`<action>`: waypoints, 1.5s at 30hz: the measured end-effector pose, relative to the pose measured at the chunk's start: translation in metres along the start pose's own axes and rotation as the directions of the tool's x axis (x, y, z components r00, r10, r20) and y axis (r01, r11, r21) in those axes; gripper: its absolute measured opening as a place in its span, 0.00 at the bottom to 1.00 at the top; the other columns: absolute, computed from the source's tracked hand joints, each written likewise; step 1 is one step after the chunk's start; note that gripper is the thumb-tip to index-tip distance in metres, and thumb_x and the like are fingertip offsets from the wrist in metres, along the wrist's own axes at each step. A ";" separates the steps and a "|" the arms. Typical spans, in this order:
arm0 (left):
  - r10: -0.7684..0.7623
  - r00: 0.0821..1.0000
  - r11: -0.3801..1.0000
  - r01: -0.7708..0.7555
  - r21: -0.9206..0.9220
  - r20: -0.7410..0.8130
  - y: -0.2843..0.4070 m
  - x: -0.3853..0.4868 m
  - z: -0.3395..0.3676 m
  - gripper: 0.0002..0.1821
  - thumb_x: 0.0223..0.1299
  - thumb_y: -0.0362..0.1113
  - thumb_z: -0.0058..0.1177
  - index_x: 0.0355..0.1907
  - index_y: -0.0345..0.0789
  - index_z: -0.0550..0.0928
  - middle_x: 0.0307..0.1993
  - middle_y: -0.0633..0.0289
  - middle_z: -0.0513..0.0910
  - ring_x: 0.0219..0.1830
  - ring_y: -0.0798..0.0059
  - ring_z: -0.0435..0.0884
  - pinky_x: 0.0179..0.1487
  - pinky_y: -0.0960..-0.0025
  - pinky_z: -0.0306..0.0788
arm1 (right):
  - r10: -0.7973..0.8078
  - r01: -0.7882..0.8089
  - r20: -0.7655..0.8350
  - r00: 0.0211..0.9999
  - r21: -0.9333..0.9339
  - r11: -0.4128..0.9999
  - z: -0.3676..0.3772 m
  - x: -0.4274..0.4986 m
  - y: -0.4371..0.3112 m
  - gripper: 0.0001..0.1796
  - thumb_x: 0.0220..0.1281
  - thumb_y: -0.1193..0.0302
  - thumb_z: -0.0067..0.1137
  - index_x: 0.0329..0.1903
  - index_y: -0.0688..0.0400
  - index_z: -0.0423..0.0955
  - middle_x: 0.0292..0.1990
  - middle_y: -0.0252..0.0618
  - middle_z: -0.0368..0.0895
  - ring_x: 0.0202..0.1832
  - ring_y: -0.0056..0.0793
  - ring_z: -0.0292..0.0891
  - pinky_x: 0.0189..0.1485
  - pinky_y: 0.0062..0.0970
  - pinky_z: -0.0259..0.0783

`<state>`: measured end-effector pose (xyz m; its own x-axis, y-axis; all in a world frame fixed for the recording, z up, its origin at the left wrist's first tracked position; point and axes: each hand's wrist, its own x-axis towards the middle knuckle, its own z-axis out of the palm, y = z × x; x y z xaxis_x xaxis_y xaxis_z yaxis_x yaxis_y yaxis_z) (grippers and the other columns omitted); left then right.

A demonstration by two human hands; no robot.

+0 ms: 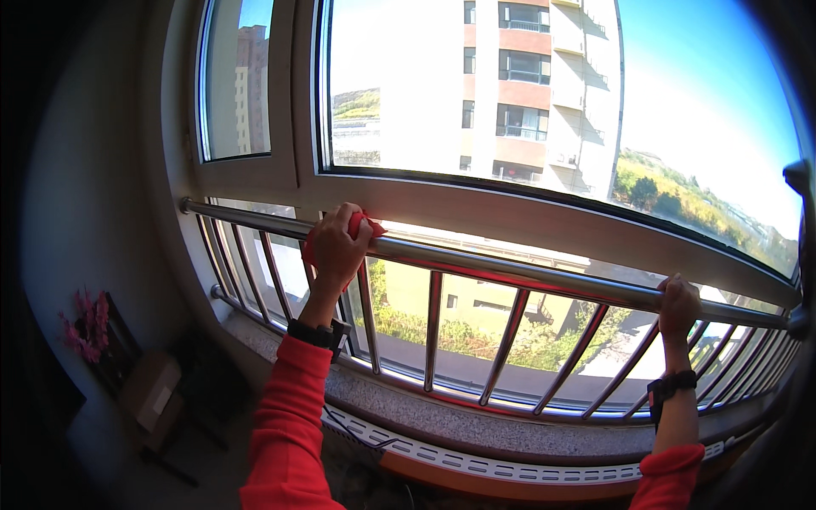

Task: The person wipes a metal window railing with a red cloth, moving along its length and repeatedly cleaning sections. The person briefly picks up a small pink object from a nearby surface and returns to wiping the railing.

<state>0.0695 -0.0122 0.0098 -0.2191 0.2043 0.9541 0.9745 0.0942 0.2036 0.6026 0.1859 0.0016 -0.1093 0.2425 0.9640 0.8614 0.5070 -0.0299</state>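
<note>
My left hand (340, 245) is closed around a red cloth (368, 224), pressing it against the top rail (472, 258) of a shiny metal window guard. Parts of the cloth stick out above the rail and below my fingers. Farther right, my right hand (679, 306) grips the same rail directly, its fingers wrapped over the top. Upright metal bars (433, 331) run down from the rail to a lower rail (510, 407). Each wrist wears a dark band with a small device; red sleeves cover my forearms.
Behind the railing are framed windows (408, 191). Below it lies a speckled stone sill (446, 421), then a white slotted radiator top (497, 470) with a dark cable (357, 437). A wooden chair (150, 389) and pink flowers (86, 325) stand at the left.
</note>
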 end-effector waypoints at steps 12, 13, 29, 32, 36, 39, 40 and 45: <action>0.368 0.930 0.874 -0.353 -0.334 -0.018 0.191 -0.028 0.062 0.13 0.51 0.35 0.60 0.40 0.36 0.77 0.33 0.56 0.79 0.37 0.57 0.80 0.46 0.57 0.72 | 0.023 -0.023 0.008 1.000 0.000 1.000 0.003 -0.003 0.006 0.27 0.74 0.65 0.33 0.19 0.55 0.75 0.22 0.40 0.80 0.28 0.46 0.78 0.44 0.40 0.72; 0.378 0.926 0.861 -0.361 -0.359 -0.025 0.210 -0.031 0.066 0.14 0.51 0.36 0.60 0.40 0.36 0.76 0.32 0.55 0.79 0.36 0.58 0.80 0.45 0.57 0.72 | 0.029 -0.029 0.012 0.999 -0.001 1.000 0.003 -0.003 0.007 0.27 0.74 0.64 0.34 0.19 0.55 0.75 0.22 0.40 0.80 0.28 0.46 0.78 0.44 0.40 0.72; 0.258 0.889 0.099 0.365 -0.926 0.379 0.247 -0.006 0.099 0.28 0.70 0.38 0.47 0.64 0.24 0.57 0.50 0.42 0.73 0.52 0.52 0.77 0.56 0.57 0.72 | -0.149 0.010 0.218 0.965 0.534 0.846 -0.012 0.028 -0.202 0.24 0.77 0.50 0.32 0.63 0.48 0.66 0.52 0.46 0.78 0.57 0.45 0.75 0.60 0.44 0.67; 0.107 0.940 0.540 0.220 -0.813 0.325 0.222 0.002 0.090 0.12 0.67 0.28 0.44 0.51 0.30 0.73 0.49 0.48 0.78 0.50 0.61 0.80 0.51 0.62 0.74 | -0.213 0.112 0.268 0.939 0.348 0.931 -0.006 0.023 -0.203 0.18 0.71 0.54 0.50 0.55 0.49 0.73 0.44 0.38 0.81 0.48 0.37 0.77 0.54 0.42 0.67; 0.166 0.929 0.855 0.033 -0.518 0.332 0.194 0.014 0.073 0.10 0.69 0.34 0.43 0.44 0.34 0.78 0.36 0.56 0.85 0.39 0.55 0.84 0.44 0.56 0.76 | -0.443 0.439 -0.005 0.897 0.136 0.888 -0.001 0.010 -0.185 0.13 0.58 0.58 0.65 0.43 0.49 0.79 0.34 0.32 0.76 0.40 0.32 0.74 0.53 0.40 0.66; 0.299 0.740 0.954 -0.206 -0.220 0.602 0.180 0.021 0.062 0.12 0.69 0.39 0.43 0.43 0.35 0.78 0.32 0.55 0.84 0.37 0.58 0.84 0.39 0.57 0.76 | -0.391 0.391 -0.016 0.920 0.049 0.919 -0.006 0.013 -0.149 0.06 0.57 0.67 0.63 0.37 0.52 0.79 0.33 0.34 0.78 0.40 0.35 0.75 0.51 0.41 0.69; 0.293 0.756 0.952 -0.171 -0.255 0.585 0.181 0.019 0.060 0.16 0.71 0.42 0.44 0.34 0.34 0.80 0.25 0.56 0.83 0.28 0.59 0.83 0.33 0.58 0.76 | -0.387 0.387 -0.005 0.922 0.044 0.921 -0.009 0.014 -0.135 0.05 0.57 0.68 0.62 0.36 0.53 0.79 0.32 0.35 0.78 0.40 0.36 0.76 0.51 0.42 0.69; 0.367 0.775 0.929 -0.338 -0.152 0.515 0.194 -0.001 0.056 0.29 0.75 0.47 0.35 0.19 0.39 0.83 0.11 0.60 0.76 0.14 0.64 0.78 0.25 0.60 0.74 | -0.324 0.325 0.033 0.945 -0.047 0.944 -0.021 0.010 -0.063 0.04 0.61 0.71 0.56 0.33 0.55 0.78 0.31 0.39 0.79 0.39 0.39 0.77 0.52 0.43 0.71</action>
<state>0.2563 0.0599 0.0360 0.1626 0.6943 0.7011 0.9865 -0.1299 -0.1001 0.5575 0.1390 0.0190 -0.3989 0.0922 0.9124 0.8015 0.5185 0.2980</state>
